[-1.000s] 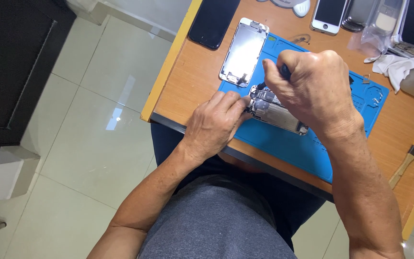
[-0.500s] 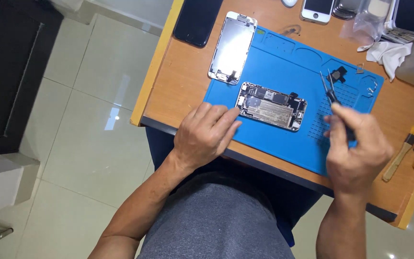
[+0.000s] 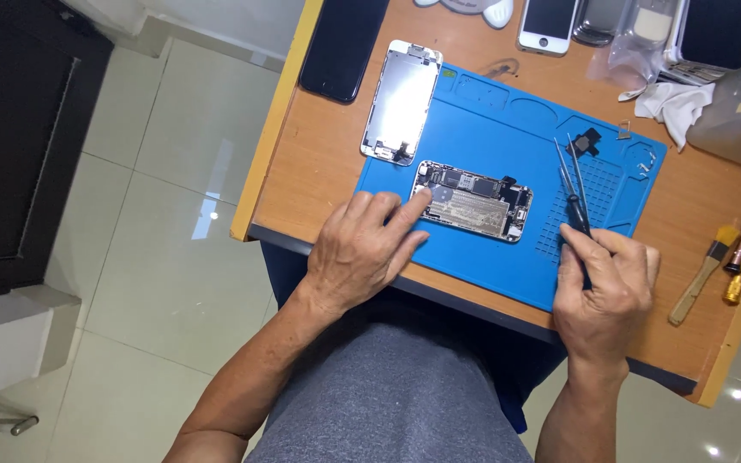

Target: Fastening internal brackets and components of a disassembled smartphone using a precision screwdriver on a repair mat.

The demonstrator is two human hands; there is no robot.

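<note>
On the blue mat (image 3: 490, 129) atop your tabletop (image 3: 319, 163): one opened phone body (image 3: 473, 200), circuitry up, long axis running left to right with a slight downward tilt, camera end toward your right; your left hand (image 3: 362, 249) rests beside it, fingers loosely spread, index tip touching its left edge. Your right hand (image 3: 602, 287) keeps a closed grip pinching black tweezers (image 3: 572, 184), tips aimed away from you near a small loose black part (image 3: 587, 141). Risks, as a judgement: a nudge from that fingertip could slide the body, and a tweezer sweep could flick the part off the mat.
</note>
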